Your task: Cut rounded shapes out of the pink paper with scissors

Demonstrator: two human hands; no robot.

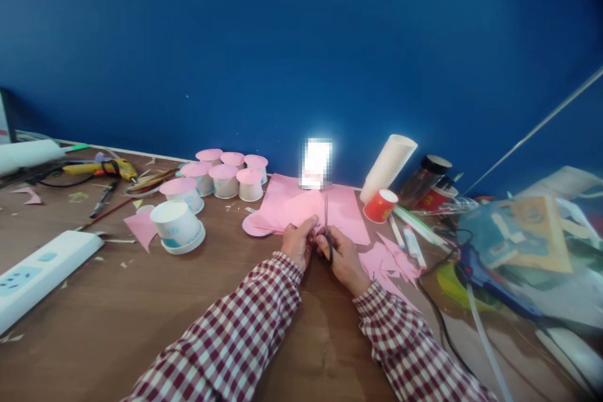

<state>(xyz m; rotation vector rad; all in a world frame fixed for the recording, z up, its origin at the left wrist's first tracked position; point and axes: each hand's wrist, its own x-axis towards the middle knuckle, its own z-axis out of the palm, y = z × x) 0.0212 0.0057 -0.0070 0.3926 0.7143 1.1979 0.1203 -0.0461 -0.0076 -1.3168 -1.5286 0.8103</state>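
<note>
My left hand point(298, 243) is closed on a piece of pink paper point(305, 204), pinched at its lower edge between thumb and fingers. Beside it, my right hand point(346, 257) grips a pair of scissors point(326, 217) by the dark handle, blades pointing up and away from me. The blades stand at the right side of the held paper; whether they touch it I cannot tell. Under and behind both hands lie larger pink sheets point(351, 213). A rounded pink piece point(254, 225) rests at their left edge.
Left of the sheets stand several paper cups with pink tops point(225, 179) and an upside-down white cup point(175, 226). A power strip point(42, 270) and a yellow glue gun point(101, 168) lie farther left. To the right are stacked cups point(389, 166), a red cup point(380, 205), pink scraps point(389, 260) and a blue glue gun point(490, 282).
</note>
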